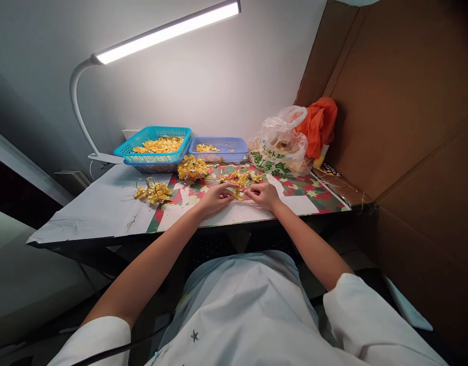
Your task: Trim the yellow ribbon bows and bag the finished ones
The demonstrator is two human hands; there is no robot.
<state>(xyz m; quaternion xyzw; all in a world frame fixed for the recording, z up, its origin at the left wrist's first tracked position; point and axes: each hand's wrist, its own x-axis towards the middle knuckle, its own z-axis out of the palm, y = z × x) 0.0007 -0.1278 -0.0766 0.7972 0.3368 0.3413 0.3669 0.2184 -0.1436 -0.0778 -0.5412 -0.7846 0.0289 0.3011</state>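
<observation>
A small yellow piece (237, 195) sits between left hand (217, 199) and right hand (263, 195).

We look from head height, forward and down, over the near white shirt (253, 310) onto the table (92, 208). Our one wide view reaches the far wall (203, 96).

Craft workspace: desk lamp (169, 32), baskets (152, 157), yellow ornament pieces (239, 177).

a pale, loose top (253, 320) with short white sleeves (371, 315) is worn; a dark star (195, 335) is printed at lower centre, and a black cable (121, 348) is seen at lower left.
</observation>
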